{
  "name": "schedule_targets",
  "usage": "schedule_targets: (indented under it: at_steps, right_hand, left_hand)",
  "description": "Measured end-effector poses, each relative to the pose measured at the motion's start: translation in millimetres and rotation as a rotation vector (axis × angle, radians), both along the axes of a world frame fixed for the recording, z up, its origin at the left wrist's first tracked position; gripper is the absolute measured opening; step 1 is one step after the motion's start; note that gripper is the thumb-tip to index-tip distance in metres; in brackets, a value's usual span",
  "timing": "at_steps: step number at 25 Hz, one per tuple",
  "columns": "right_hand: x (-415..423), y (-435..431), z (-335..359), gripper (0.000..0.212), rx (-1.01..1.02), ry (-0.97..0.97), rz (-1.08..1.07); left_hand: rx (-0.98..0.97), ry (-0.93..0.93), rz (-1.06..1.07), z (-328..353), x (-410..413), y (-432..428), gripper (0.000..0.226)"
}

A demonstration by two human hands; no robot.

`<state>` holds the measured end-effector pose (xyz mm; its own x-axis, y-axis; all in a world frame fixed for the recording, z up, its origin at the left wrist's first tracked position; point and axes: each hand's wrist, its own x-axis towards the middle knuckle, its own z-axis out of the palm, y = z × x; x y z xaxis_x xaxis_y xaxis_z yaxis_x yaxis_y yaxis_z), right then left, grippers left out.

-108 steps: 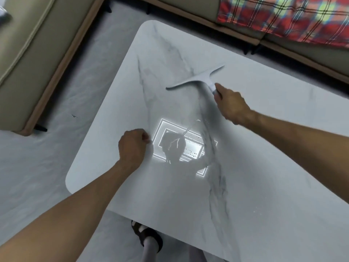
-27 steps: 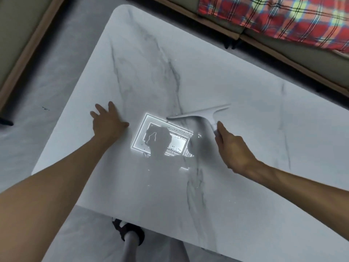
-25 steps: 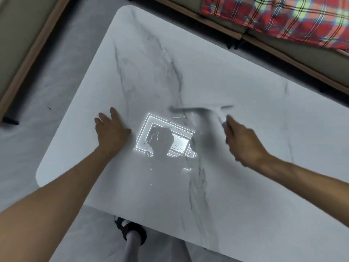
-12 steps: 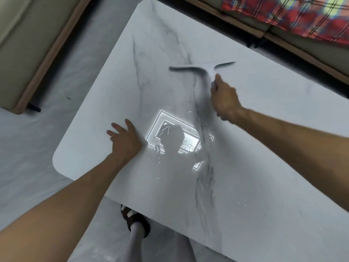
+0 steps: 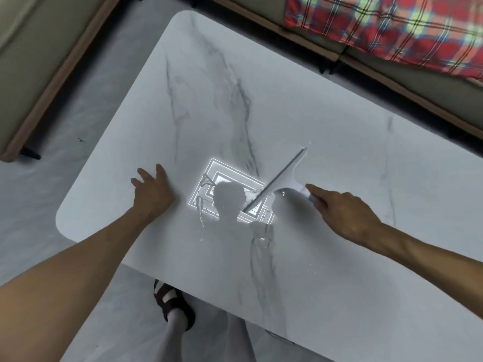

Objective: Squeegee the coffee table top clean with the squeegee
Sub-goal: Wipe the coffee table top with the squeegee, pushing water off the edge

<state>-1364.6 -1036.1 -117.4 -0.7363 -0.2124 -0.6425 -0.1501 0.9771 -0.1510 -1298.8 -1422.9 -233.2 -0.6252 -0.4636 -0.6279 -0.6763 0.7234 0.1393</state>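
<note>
Curling round the handle, fingers (image 5: 317, 195) of the right hand (image 5: 347, 215) grip the squeegee (image 5: 288, 180), index seemingly laid along it; blade (image 5: 274, 181) slants across the wet glare (image 5: 209, 173) on the desk (image 5: 339, 113). Left hand (image 5: 154, 197) braces flat, fingers spread. Best play: even pressure, whole edge down, one steady pull.

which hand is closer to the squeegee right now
Right. The right hand grips the squeegee by its handle; the left hand rests on the table top, well left of the blade.

Living room: sofas (image 5: 39, 61), coffee table (image 5: 339, 113)
</note>
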Motion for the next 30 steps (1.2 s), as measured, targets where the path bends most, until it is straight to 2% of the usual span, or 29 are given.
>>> schedule_targets:
  at_steps: [2,4,7,9,10,13,16,18,21,23,26,28,30]
  right_hand:
    - [-19.4,-9.5,12.2,0.039,-0.046,0.045,-0.032]
    - [-53.0,-37.3,14.9,0.028,-0.134,0.11,-0.098]
    - [-111.4,-93.2,-6.1,0.013,-0.288,0.091,-0.406]
    - [-134.6,-128.0,-28.7,0.02,-0.342,0.056,-0.592]
    - [-136.3,-143.6,-40.6,0.027,-0.326,0.054,-0.593]
    - [-102.4,-174.1,-61.1,0.048,-0.258,0.148,-0.397]
    - [-30.2,-174.3,-66.2,0.045,-0.283,0.106,-0.099]
    - [13.0,-161.7,-63.4,0.044,-0.307,0.013,0.051]
    - [37.9,-122.8,-51.4,0.045,-0.241,-0.025,0.133]
    - [37.9,-84.6,-41.1,0.045,-0.125,0.005,0.213]
    - [33.4,-31.8,-15.4,0.042,0.033,0.039,0.219]
    - [35.6,-24.4,1.3,0.041,0.021,0.032,0.158]
    - [46.3,-51.5,6.6,0.042,-0.118,0.002,0.139]
  left_hand:
    - [0.008,0.077,-0.059,-1.4,9.5,2.9,0.059]
    - [-0.03,0.086,-0.032,4.2,29.0,13.7,0.065]
    - [0.047,0.026,0.055,0.2,52.3,18.4,0.064]
    - [0.026,0.016,0.028,-5.8,59.0,15.2,0.064]
    - [0.027,0.019,0.026,-4.8,56.7,11.6,0.066]
    - [0.076,0.039,0.075,-2.8,54.8,6.8,0.062]
    - [0.02,-0.091,-0.101,-10.1,60.3,1.2,0.048]
    - [0.012,-0.062,-0.092,-14.3,63.0,-2.0,0.049]
    - [0.053,0.024,0.034,-8.5,59.5,-5.8,0.063]
    - [0.032,-0.038,-0.025,-8.5,56.3,-12.1,0.071]
    - [0.079,-0.055,-0.131,0.9,65.8,-22.9,0.063]
    - [0.132,0.063,-0.052,6.7,83.0,-34.9,0.059]
    - [0.165,0.176,0.086,17.9,107.5,-45.4,0.054]
